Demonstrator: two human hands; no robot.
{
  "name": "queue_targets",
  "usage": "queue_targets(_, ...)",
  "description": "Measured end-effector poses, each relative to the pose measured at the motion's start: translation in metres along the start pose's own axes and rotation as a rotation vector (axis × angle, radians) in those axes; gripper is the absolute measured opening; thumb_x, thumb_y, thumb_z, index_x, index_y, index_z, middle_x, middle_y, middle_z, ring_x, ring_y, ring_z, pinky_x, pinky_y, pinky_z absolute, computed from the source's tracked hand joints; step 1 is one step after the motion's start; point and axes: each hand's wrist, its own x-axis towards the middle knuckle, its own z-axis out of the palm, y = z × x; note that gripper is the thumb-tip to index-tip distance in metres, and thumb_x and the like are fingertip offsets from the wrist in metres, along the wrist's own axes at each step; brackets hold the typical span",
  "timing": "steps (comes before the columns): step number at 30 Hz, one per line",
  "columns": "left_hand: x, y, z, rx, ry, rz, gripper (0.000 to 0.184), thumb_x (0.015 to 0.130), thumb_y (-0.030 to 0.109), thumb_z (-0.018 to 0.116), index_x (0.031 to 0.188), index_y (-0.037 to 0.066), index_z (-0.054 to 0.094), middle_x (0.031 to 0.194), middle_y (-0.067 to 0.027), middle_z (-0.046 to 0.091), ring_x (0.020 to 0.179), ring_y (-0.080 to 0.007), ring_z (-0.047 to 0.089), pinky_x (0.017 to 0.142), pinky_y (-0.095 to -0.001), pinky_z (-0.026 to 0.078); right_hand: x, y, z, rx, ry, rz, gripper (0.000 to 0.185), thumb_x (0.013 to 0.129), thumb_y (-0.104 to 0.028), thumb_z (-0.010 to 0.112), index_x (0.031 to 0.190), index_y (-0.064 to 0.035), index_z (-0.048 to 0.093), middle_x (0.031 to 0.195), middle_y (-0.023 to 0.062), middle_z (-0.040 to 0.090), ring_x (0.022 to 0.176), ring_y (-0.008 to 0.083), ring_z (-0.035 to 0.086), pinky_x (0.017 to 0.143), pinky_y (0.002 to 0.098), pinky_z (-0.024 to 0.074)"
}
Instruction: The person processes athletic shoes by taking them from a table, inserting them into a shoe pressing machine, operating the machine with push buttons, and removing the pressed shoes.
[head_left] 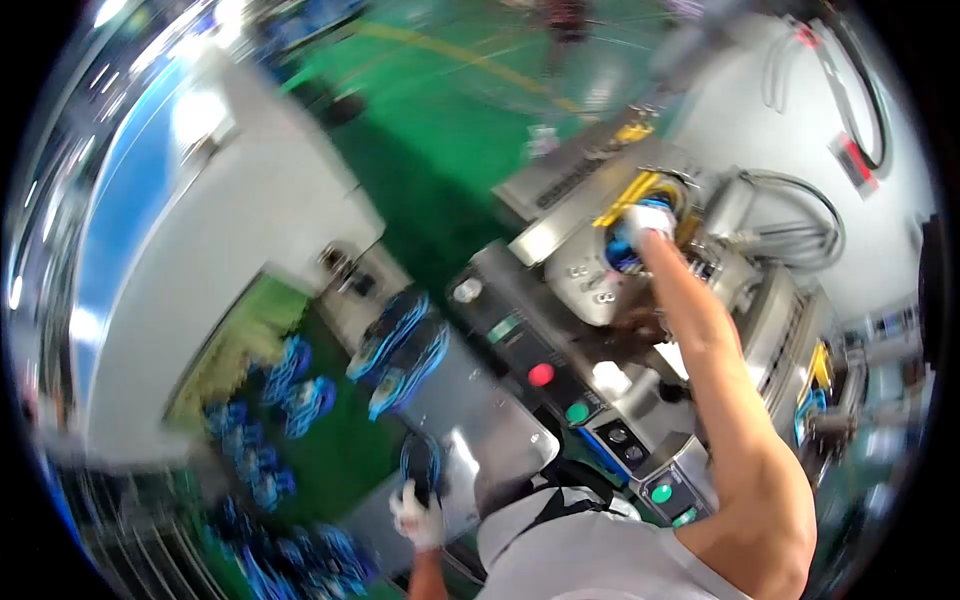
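My left hand (418,517), in a white glove, grips the near end of a dark shoe upper (421,458) with blue edging, over the metal table. My right arm reaches out to the machine (590,280). There my gloved right hand (650,222) is closed at a blue shoe upper (622,250) by the yellow-marked clamping head (628,198). Motion blur and the glove hide the fingers' exact hold. Two more dark shoe uppers (405,350) with bright blue edges lie side by side at the table's far end.
The metal table (480,400) adjoins a control panel (530,350) with a red button (541,375) and green buttons (577,413). Several blue shoe uppers (300,390) lie to the left, beside a large white machine housing (240,200). Cables (800,215) loop at the right.
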Motion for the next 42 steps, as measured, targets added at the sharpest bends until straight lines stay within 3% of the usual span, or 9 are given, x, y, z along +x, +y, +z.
queue_targets(5, 0.014, -0.021, -0.015, -0.112, -0.034, -0.019, 0.056, 0.082, 0.022, 0.079, 0.136, 0.02, 0.063, 0.128, -0.0212, 0.061, 0.12, -0.0408, 0.061, 0.099, -0.0545, 0.048, 0.066, 0.025, 0.058, 1.687, -0.517, 0.324, 0.036, 0.089, -0.031, 0.077, 0.115, -0.0085, 0.068, 0.11, 0.0093, 0.071, 0.093, 0.0277, 0.066, 0.089, 0.0495, 0.0564)
queue_targets(10, 0.042, -0.031, -0.04, -0.286, -0.125, 0.188, 0.061, 0.085, 0.028, 0.08, 0.141, 0.015, 0.058, 0.132, -0.0252, 0.058, 0.119, -0.0443, 0.06, 0.101, -0.0529, 0.05, -0.21, -0.081, 0.004, 0.983, 0.672, -0.166, 0.079, 0.097, -0.036, 0.071, 0.155, 0.0065, 0.039, 0.157, 0.027, 0.046, 0.142, 0.0331, 0.049, 0.119, 0.0415, 0.0365)
queue_targets(16, 0.103, -0.17, -0.071, -0.325, 0.092, 0.147, 0.07, 0.094, 0.034, 0.072, 0.15, 0.001, 0.046, 0.148, -0.0281, 0.05, 0.139, -0.0446, 0.047, 0.118, -0.047, 0.039, -0.355, -0.168, 0.148, -0.346, 0.014, -0.046, 0.112, 0.075, -0.041, 0.076, 0.163, 0.0042, 0.023, 0.168, 0.0305, 0.022, 0.159, 0.0431, 0.017, 0.13, 0.0449, 0.0155)
queue_targets(17, 0.125, -0.195, -0.096, -0.333, 0.161, 0.022, 0.073, 0.095, 0.035, 0.072, 0.151, -0.003, 0.044, 0.149, -0.0281, 0.049, 0.141, -0.0442, 0.045, 0.12, -0.0464, 0.037, -0.319, -0.108, 0.238, -0.73, 0.567, -0.252, 0.11, 0.08, -0.052, 0.066, 0.163, 0.0059, 0.022, 0.169, 0.0313, 0.018, 0.158, 0.0479, 0.013, 0.129, 0.0571, 0.0088)
queue_targets(20, 0.189, -0.315, -0.109, -0.129, 0.467, -0.224, 0.077, 0.096, 0.04, 0.068, 0.155, -0.002, 0.039, 0.153, -0.0276, 0.044, 0.141, -0.0445, 0.045, 0.119, -0.0498, 0.037, -0.329, -0.151, 0.154, -0.237, -0.232, -0.008, 0.107, 0.082, -0.048, 0.068, 0.16, 0.0105, 0.024, 0.168, 0.0327, 0.02, 0.158, 0.0474, 0.014, 0.128, 0.055, 0.0154)
queue_targets(23, 0.261, -0.338, -0.175, -0.045, 0.379, -0.523, 0.08, 0.096, 0.047, 0.066, 0.158, 0.005, 0.038, 0.155, -0.0273, 0.042, 0.138, -0.0458, 0.048, 0.112, -0.056, 0.041, -0.343, -0.129, 0.168, 0.077, 0.297, -0.242, 0.097, 0.086, -0.056, 0.067, 0.158, 0.0026, 0.038, 0.162, 0.027, 0.039, 0.155, 0.0385, 0.029, 0.12, 0.0601, 0.0262)
queue_targets(27, 0.32, -0.389, -0.161, 0.184, 0.32, -0.291, 0.045, 0.099, 0.037, 0.063, 0.13, 0.006, 0.065, 0.125, -0.0232, 0.066, 0.11, -0.0452, 0.065, 0.093, -0.0528, 0.052, -0.373, -0.085, 0.249, -0.434, 0.277, -0.334, 0.098, 0.082, -0.041, 0.081, 0.16, -0.0055, 0.034, 0.163, 0.0247, 0.039, 0.141, 0.0372, 0.051, 0.112, 0.0445, 0.0431)
queue_targets(31, 0.327, -0.439, -0.149, 0.023, 0.318, -0.165, 0.032, 0.1, 0.036, 0.062, 0.115, 0.008, 0.071, 0.118, -0.0176, 0.067, 0.105, -0.0394, 0.067, 0.088, -0.0509, 0.053, -0.434, -0.199, 0.184, 0.369, -0.144, -0.164, 0.091, 0.082, -0.032, 0.084, 0.154, 0.0052, 0.041, 0.153, 0.0243, 0.052, 0.143, 0.0317, 0.05, 0.118, 0.0389, 0.0409)
queue_targets(42, 0.177, -0.145, -0.197, -0.231, 0.053, 0.651, 0.015, 0.088, 0.022, 0.077, 0.095, 0.009, 0.073, 0.1, -0.014, 0.069, 0.088, -0.0339, 0.068, 0.076, -0.044, 0.056, -0.546, -0.39, 0.129, 0.452, 0.063, -0.985, 0.077, 0.091, -0.035, 0.065, 0.152, 0.0065, 0.041, 0.151, 0.0294, 0.05, 0.145, 0.0398, 0.046, 0.123, 0.045, 0.0336)
